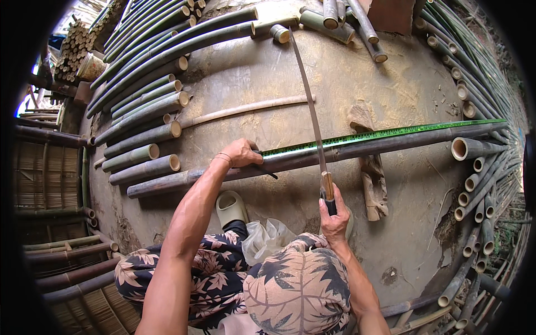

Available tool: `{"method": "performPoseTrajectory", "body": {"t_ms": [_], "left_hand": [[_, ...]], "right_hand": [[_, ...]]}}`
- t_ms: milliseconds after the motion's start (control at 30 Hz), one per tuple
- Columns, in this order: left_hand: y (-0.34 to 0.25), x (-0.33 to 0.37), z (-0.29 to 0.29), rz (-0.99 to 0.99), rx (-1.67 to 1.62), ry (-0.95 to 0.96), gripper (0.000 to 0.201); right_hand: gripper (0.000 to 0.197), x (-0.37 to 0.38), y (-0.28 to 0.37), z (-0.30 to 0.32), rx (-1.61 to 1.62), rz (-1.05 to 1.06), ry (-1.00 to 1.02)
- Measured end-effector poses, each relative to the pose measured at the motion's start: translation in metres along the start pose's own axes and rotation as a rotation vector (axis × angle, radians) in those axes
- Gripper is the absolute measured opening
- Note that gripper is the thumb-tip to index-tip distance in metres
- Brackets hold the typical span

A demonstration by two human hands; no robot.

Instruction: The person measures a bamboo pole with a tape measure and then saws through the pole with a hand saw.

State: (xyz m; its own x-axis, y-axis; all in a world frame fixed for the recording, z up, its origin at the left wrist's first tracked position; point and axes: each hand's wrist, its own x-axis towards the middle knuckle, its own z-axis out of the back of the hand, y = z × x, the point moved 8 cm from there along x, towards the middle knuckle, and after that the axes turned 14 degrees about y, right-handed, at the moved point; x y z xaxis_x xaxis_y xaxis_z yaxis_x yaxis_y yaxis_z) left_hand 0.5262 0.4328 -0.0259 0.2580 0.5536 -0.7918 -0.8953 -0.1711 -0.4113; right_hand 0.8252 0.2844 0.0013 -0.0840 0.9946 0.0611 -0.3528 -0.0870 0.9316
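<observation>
A long dark bamboo pole (368,147) lies crosswise in front of me on the ground. My left hand (239,153) is closed on a tape measure at the pole's left part, its case mostly hidden by my fingers. A short black strap dangles beside it. From there the green tape (402,133) runs rightward along the pole's far side, almost to its right end. My right hand (335,219) grips the dark and wooden handle of a saw (309,92). Its long narrow blade points away from me and passes over the tape and pole; whether it touches them I cannot tell.
Cut bamboo lengths (146,131) are stacked on the left, and more poles (480,173) lie at the right. A notched wood block (375,195) sits under the pole. A thin stick (245,111) and a short bamboo piece (280,34) lie beyond. A plastic bag (267,239) is near my foot.
</observation>
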Motion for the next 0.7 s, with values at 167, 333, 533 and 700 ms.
{"method": "performPoseTrajectory", "body": {"t_ms": [167,333,533,700], "left_hand": [[0.004,0.004,-0.002,-0.009,-0.02,0.005,0.054],[0.002,0.006,-0.002,-0.01,0.0,0.025,0.052],[0.008,0.003,-0.002,-0.022,0.004,0.005,0.049],[0.012,-0.01,-0.004,-0.02,0.039,0.018,0.048]], "right_hand": [[0.049,-0.002,-0.007,-0.006,0.003,-0.054,0.066],[0.049,-0.004,-0.014,-0.005,0.013,-0.048,0.057],[0.05,-0.006,-0.013,-0.013,-0.012,-0.056,0.074],[0.048,-0.021,-0.019,-0.019,0.015,-0.063,0.019]]}}
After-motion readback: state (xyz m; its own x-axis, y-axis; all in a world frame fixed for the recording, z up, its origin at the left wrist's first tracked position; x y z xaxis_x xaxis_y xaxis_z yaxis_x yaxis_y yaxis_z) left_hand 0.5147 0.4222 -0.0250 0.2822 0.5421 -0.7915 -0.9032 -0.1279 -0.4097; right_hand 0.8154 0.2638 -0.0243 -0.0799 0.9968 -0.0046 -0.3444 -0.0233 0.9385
